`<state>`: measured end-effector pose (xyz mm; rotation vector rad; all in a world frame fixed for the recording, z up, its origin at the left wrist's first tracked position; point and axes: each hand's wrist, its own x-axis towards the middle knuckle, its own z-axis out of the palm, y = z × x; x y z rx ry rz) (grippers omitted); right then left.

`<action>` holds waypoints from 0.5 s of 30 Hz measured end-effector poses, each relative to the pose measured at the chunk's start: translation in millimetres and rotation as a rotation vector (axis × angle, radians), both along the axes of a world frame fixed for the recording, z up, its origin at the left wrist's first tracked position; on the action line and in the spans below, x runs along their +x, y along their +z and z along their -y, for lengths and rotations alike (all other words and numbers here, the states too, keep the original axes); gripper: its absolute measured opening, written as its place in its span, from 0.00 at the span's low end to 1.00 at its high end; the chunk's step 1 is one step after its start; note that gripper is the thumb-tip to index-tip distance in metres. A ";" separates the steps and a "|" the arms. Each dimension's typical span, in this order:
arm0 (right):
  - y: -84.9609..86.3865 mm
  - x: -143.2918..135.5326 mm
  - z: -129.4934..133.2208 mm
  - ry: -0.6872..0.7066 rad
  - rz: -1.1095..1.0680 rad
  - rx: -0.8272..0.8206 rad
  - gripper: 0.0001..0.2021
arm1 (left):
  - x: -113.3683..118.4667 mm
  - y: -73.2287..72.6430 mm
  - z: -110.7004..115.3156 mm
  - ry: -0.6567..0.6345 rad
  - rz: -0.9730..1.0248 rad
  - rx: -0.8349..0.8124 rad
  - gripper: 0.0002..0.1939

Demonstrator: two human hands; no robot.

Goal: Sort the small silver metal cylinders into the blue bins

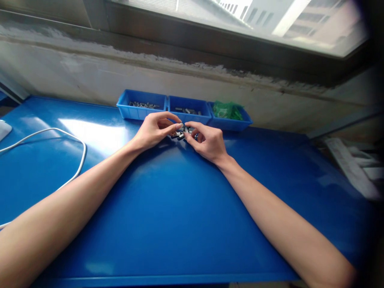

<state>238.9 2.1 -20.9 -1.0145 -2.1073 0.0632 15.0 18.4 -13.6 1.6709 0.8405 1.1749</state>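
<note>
My left hand (pixel 157 129) and my right hand (pixel 207 141) meet over a small heap of silvery and dark metal pieces (pixel 180 136) on the blue table. The right thumb and forefinger pinch a short silvery metal piece (pixel 186 129), held upright between them. Close beside it, the left thumb and forefinger come together at their tips; what they hold, if anything, is too small to tell. Part of the heap is hidden behind my fingers.
Three blue bins stand along the wall: small metal fasteners in the left bin (pixel 142 114), short metal pieces in the middle bin (pixel 189 117), green plastic bags (pixel 226 110) in the right one. A white cable (pixel 84 150) curves across the table (pixel 177 216) at left.
</note>
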 end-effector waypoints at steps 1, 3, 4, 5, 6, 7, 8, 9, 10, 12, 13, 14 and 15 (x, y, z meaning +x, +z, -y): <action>0.4 0.0 0.7 0.011 0.006 0.003 0.14 | 0.1 0.6 0.7 -0.005 0.001 -0.004 0.27; 1.2 -0.2 2.3 0.029 0.014 0.010 0.13 | 0.3 1.2 1.8 -0.013 0.012 -0.010 0.28; 1.5 -0.4 3.1 0.042 0.020 0.014 0.13 | 0.4 1.3 2.1 -0.016 0.017 -0.011 0.28; 1.7 -0.5 3.6 0.058 0.028 0.017 0.13 | 0.5 1.2 2.3 -0.020 0.020 -0.011 0.29; 1.6 -0.5 3.9 0.073 0.036 0.021 0.13 | 0.6 1.0 2.3 -0.023 0.020 -0.011 0.29; 1.4 -0.3 4.0 0.088 0.042 0.025 0.14 | 0.7 0.8 2.2 -0.025 0.017 -0.011 0.29; 0.9 -0.1 3.8 0.101 0.047 0.032 0.14 | 0.8 0.6 2.1 -0.025 0.012 -0.013 0.29; 0.3 0.2 3.4 0.110 0.048 0.042 0.14 | 0.9 0.5 2.1 -0.025 0.005 -0.014 0.29; -0.3 0.6 2.8 0.113 0.047 0.056 0.14 | 1.1 0.5 2.3 -0.026 -0.003 -0.013 0.29; -1.5 1.2 1.8 0.106 0.050 0.085 0.12 | 1.8 0.7 2.9 -0.027 -0.018 -0.006 0.29; -1.9 1.4 1.4 0.095 0.057 0.091 0.12 | 2.3 1.0 3.5 -0.023 -0.026 0.002 0.28; -2.1 1.4 1.1 0.076 0.066 0.092 0.12 | 2.9 1.4 4.1 -0.014 -0.036 0.015 0.28; -2.3 1.3 0.8 0.051 0.070 0.091 0.12 | 3.6 1.8 4.6 0.008 -0.048 0.035 0.27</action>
